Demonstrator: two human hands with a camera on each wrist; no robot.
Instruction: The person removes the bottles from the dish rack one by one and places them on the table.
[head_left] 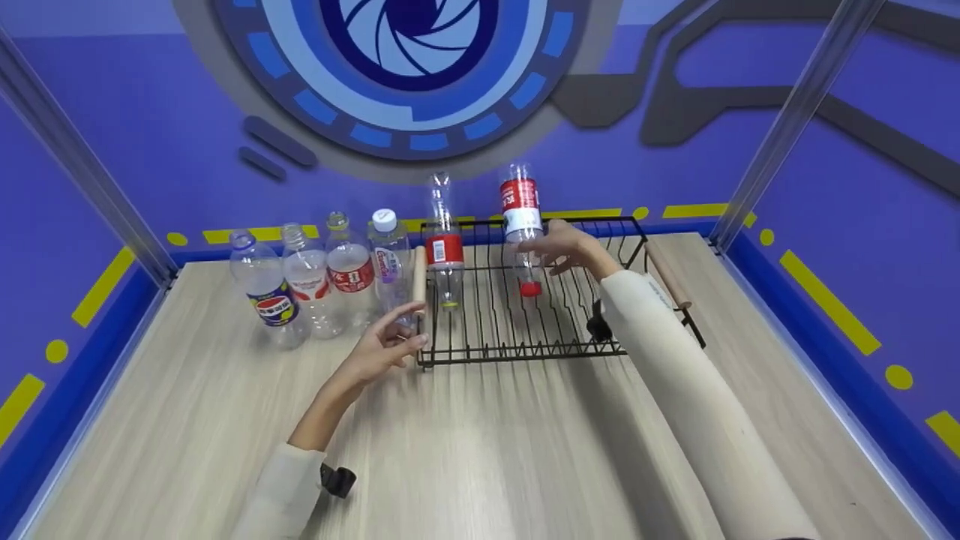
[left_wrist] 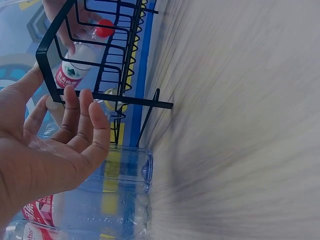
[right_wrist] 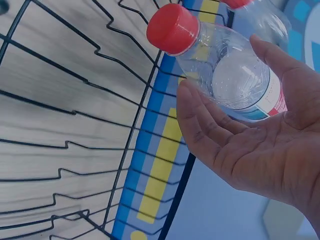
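Observation:
My right hand [head_left: 566, 244] is beside an upside-down clear bottle [right_wrist: 240, 75] with a red cap and a red-and-white label. Its thumb and fingers are spread loosely around the shoulder, fingertips right at the plastic. Cap down, this bottle leans in a black wire rack [head_left: 480, 352]. Another upturned bottle [head_left: 444, 251], red-labelled with a yellow cap, leans left of it. My left hand [head_left: 379, 349], fingers loosely bent, has its fingertips at the rack's front left corner, near the wooden handle [head_left: 419, 277]. In the left wrist view its palm [left_wrist: 55, 165] shows.
Left of the rack several clear bottles stand upright in a row: one with a blue label [head_left: 274, 306], two with red labels [head_left: 351, 277] and a white-capped one [head_left: 388, 262]. Blue-purple panels [head_left: 97, 195] wall in the wooden table [head_left: 480, 450]. A second wooden handle [head_left: 667, 274] is on the rack's right.

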